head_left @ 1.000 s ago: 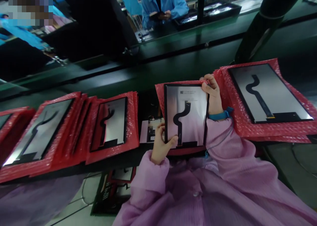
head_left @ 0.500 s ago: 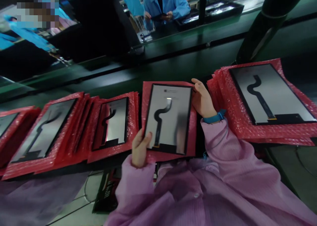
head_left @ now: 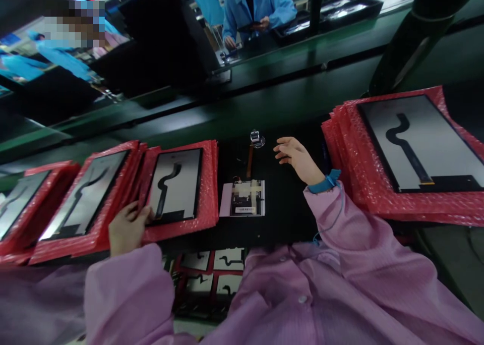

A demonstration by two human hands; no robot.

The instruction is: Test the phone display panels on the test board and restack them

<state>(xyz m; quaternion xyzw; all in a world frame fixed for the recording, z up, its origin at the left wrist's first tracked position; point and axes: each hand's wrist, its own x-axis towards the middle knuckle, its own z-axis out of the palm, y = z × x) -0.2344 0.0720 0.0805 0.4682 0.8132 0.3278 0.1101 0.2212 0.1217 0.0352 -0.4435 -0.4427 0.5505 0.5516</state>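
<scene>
My left hand is at the lower left corner of a display panel that lies on red bubble wrap; its fingers are bent against the edge, gripping it. Over the dark bench my right hand hangs with fingers apart and nothing in them, a blue strap round its wrist. Between the hands lies a small circuit board with yellowish tape on a pale base. An orange ribbon runs up from it toward a small shiny metal part.
At right stands a thick stack of red bubble wrap topped by a panel. More wrapped panels are at left. Below the bench edge is a tray of panels. Across the bench, a person in blue holds a dark object.
The panel and red wrap that both hands held in the middle are now on the left stack. My left hand moved left with them; my right hand let go. The circuit board is uncovered.
</scene>
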